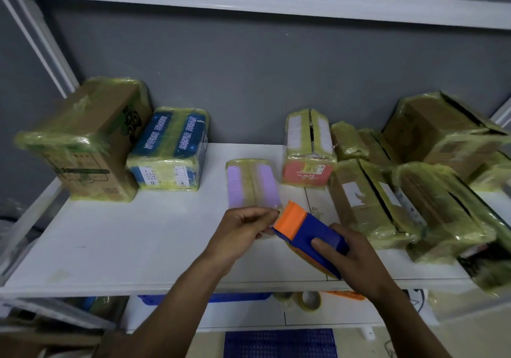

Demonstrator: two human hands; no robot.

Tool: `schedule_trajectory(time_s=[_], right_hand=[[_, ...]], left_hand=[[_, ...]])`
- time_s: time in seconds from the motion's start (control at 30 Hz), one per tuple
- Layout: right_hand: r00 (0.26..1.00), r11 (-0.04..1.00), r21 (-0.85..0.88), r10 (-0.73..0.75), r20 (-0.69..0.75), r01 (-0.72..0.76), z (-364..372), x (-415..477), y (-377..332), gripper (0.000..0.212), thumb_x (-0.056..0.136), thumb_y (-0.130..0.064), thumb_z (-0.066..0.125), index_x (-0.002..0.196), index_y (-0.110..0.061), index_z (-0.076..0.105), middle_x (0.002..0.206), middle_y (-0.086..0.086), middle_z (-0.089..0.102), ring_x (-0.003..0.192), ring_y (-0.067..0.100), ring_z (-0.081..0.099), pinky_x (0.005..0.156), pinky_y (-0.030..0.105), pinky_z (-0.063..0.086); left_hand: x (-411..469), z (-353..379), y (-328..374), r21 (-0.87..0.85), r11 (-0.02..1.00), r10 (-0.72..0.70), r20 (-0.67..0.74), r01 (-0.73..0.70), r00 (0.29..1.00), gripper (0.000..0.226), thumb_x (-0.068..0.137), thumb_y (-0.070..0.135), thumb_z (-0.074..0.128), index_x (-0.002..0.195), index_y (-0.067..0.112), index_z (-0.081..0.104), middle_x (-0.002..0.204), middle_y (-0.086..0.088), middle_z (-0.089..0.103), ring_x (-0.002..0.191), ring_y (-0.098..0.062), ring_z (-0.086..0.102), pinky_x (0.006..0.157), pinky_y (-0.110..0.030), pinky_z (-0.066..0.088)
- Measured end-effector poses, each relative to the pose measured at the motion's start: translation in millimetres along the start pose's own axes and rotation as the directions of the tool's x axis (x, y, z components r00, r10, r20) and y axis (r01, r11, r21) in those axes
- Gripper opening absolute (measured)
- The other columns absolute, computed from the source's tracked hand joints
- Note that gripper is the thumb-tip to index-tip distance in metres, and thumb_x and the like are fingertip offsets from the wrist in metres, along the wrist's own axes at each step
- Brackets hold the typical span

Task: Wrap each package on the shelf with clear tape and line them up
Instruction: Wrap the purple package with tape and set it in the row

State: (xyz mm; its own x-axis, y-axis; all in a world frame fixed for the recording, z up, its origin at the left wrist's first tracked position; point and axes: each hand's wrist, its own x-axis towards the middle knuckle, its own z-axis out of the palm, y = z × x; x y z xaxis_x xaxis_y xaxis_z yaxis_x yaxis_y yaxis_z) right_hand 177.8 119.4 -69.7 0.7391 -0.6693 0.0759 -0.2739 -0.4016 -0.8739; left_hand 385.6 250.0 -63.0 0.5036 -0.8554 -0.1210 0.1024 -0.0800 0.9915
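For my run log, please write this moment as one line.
right hand: grips tape dispenser | left hand: pinches tape end at orange cutter | purple package: flat on shelf, just beyond hands

White shelf (124, 247): two taped boxes (83, 141) left, purple package (251, 182) centre, taped cluster (365, 200) right.

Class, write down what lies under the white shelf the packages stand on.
Below the shelf, a tape roll, a blue tray's edge and something orange sit on a lower board. The shelf and the person's forearms cover the rest.
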Motion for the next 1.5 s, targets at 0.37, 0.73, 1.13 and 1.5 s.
schedule_trajectory(time_s=[0.37,0.73,1.13,1.5], right_hand=[[0.999,1.000,-0.016,0.018,0.034,-0.017,5,2,-1,0.041,0.074,-0.074,0.067,0.080,-0.034,0.062,0.072,0.000,0.064,0.058,0.013,0.061,0.053,0.021,0.049],[0.995,0.995,-0.096,-0.018,0.099,0.027,18,4,-18,0.050,0.077,-0.074,0.064,0.075,-0.025,0.057,0.062,-0.011,0.060,0.054,0.005,0.057,0.055,0.015,0.043],[0.989,0.973,-0.230,0.017,0.148,0.018,14,14,-19,0.050,0.078,-0.075,0.066,0.080,-0.025,0.061,0.077,-0.007,0.064,0.064,0.012,0.062,0.058,0.015,0.046],[0.974,0.957,-0.289,0.049,0.220,0.017,19,20,-24,0.052,0.077,-0.077,0.062,0.078,-0.025,0.058,0.077,-0.013,0.063,0.063,0.008,0.061,0.060,0.013,0.043]], left_hand=[[-6,-8,-6,0.100,0.993,0.077,-0.139,-0.063,0.987,0.013,0.093,0.026,0.073,0.089,0.034,0.082,0.090,0.011,0.078,0.077,-0.008,0.072,0.068,-0.015,0.054],[-10,-29,-7,0.161,0.987,0.051,-0.205,-0.018,0.977,0.020,0.093,0.021,0.072,0.082,0.035,0.079,0.085,0.017,0.077,0.081,0.006,0.068,0.062,-0.005,0.045],[-17,-64,-17,0.146,0.989,0.046,-0.371,0.009,0.927,0.015,0.089,0.027,0.076,0.081,0.040,0.077,0.086,0.024,0.075,0.082,0.010,0.066,0.068,-0.015,0.049],[-20,-77,-37,0.111,0.994,0.039,-0.440,0.012,0.897,0.011,0.089,0.030,0.076,0.081,0.037,0.079,0.085,0.022,0.075,0.073,0.002,0.067,0.055,-0.007,0.047]])
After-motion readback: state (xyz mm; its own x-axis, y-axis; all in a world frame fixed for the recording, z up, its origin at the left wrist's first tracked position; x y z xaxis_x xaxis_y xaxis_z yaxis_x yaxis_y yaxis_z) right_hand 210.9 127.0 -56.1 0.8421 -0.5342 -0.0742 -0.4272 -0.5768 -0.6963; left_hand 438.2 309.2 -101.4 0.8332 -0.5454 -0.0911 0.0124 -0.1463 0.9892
